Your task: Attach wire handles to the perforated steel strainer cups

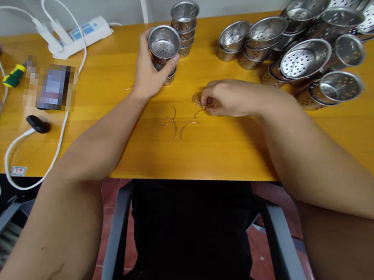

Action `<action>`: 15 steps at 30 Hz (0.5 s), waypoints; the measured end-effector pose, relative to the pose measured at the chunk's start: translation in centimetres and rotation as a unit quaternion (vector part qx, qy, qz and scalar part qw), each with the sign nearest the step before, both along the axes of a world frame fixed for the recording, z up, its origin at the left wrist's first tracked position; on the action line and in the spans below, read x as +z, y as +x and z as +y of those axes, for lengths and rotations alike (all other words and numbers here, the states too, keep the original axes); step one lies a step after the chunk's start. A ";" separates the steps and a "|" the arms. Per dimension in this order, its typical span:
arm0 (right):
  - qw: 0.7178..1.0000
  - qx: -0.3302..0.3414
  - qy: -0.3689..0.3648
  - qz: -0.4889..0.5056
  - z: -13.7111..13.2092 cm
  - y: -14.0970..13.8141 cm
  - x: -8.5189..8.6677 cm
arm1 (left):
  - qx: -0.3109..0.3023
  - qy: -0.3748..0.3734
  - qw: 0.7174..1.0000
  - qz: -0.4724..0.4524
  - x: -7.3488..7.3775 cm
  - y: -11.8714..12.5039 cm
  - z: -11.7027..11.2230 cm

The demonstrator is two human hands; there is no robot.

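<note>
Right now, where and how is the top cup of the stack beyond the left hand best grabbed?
I'd probably grip the top cup round its wall, just below the rim, from the right: it sits upright with that side open, while the left hand and the held cup crowd the near left.

Left fingers [170, 66] around metal cup [163, 46] (perforated)
</note>
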State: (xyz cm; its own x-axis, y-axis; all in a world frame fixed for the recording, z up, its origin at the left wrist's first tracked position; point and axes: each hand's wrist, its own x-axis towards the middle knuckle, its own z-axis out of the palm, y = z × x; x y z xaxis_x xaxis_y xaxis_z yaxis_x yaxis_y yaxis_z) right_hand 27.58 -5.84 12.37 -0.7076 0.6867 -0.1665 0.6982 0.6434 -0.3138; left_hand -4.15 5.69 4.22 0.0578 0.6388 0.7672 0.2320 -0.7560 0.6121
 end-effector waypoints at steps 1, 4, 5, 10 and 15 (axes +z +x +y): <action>1.000 -0.011 0.001 -0.008 -0.2 -0.3 0.0 | 0.003 0.003 1.000 -0.002 -0.1 0.0 0.1; 0.999 -0.043 -0.008 -0.020 -1.1 -1.2 0.7 | 0.009 0.022 1.000 -0.010 -0.2 0.1 0.3; 0.998 -0.051 -0.013 -0.023 -1.4 -1.5 1.0 | 0.008 0.023 1.000 -0.012 -0.3 0.1 0.3; 0.997 -0.050 -0.021 -0.047 -2.5 -2.6 2.3 | 0.012 0.026 1.000 -0.008 -0.3 0.2 0.3; 0.996 -0.049 0.006 -0.075 -2.5 -3.1 1.9 | 0.018 0.006 1.000 0.001 0.3 0.0 -0.3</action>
State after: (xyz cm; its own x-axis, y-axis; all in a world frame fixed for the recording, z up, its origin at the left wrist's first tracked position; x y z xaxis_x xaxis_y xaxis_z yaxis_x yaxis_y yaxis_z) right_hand 24.43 -8.36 14.32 -0.6045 0.7544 -0.2558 0.7966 0.5724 -0.1943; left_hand -4.10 5.42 4.50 0.0359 0.6320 0.7741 0.2602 -0.7538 0.6034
